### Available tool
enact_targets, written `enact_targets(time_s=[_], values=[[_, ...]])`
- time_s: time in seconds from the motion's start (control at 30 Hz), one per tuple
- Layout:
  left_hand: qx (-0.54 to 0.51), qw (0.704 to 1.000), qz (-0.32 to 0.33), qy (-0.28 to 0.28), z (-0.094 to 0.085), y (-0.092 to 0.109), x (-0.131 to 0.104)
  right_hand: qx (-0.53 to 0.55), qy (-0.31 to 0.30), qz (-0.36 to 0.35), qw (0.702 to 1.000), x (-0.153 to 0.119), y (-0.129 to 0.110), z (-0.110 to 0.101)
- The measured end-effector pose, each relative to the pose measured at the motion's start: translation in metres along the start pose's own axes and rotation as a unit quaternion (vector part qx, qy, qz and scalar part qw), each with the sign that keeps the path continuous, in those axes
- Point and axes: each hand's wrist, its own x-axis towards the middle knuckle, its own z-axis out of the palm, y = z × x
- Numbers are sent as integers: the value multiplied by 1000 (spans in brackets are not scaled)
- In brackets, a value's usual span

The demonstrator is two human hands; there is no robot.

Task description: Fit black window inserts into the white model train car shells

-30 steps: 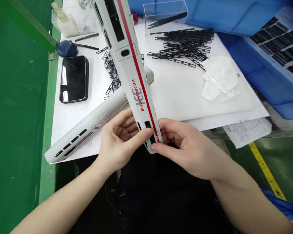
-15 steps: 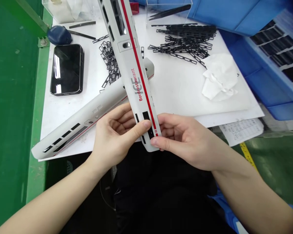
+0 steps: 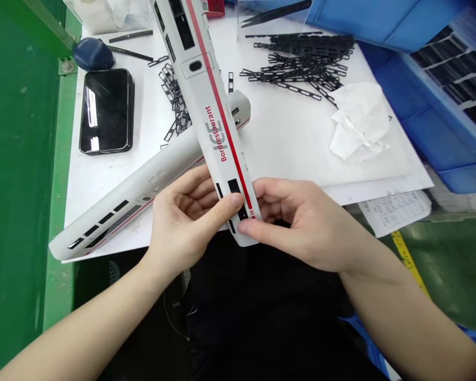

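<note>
Between my two hands I hold a model train car body (image 3: 208, 108), white with a red stripe, black windows and "Bordrestaurant ICE" lettering. Its near end points toward me and its far end runs out of the top of the view. My left hand (image 3: 186, 217) grips the left side, thumb on a black window near the end. On the right side, my right hand (image 3: 297, 222) pinches the same end, its thumb at the lower window; its other fingertips are hidden behind the shell. A second train car body (image 3: 115, 203) lies slantwise on the table beneath.
On the white table (image 3: 285, 143) lie a heap of black window strips (image 3: 301, 66), a smaller pile of strips (image 3: 178, 106), crumpled tissue (image 3: 359, 124) and a black boxy device (image 3: 106, 111). Blue bins (image 3: 432, 127) stand right, beside papers (image 3: 396, 211). A dark blue object (image 3: 93, 54) sits back left.
The held car body has tilted slightly, its far end shifting left, and the glare on its windows has gone. Both hands keep their grip.
</note>
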Motion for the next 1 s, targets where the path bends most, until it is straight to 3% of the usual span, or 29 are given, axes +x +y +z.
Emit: enact_targets(time_s=[0.33,0.73,1.0], values=[[-6,1000,1,-14,-3,-1,-1,-49,15,19,998,-3,-2,4],[-15,999,-7,-45,-4,1,-2,-60,77,-40,994,3,-11,9],[-79,990,20,-116,-13,-2,1,85,11,-87,993,0,-4,-1]])
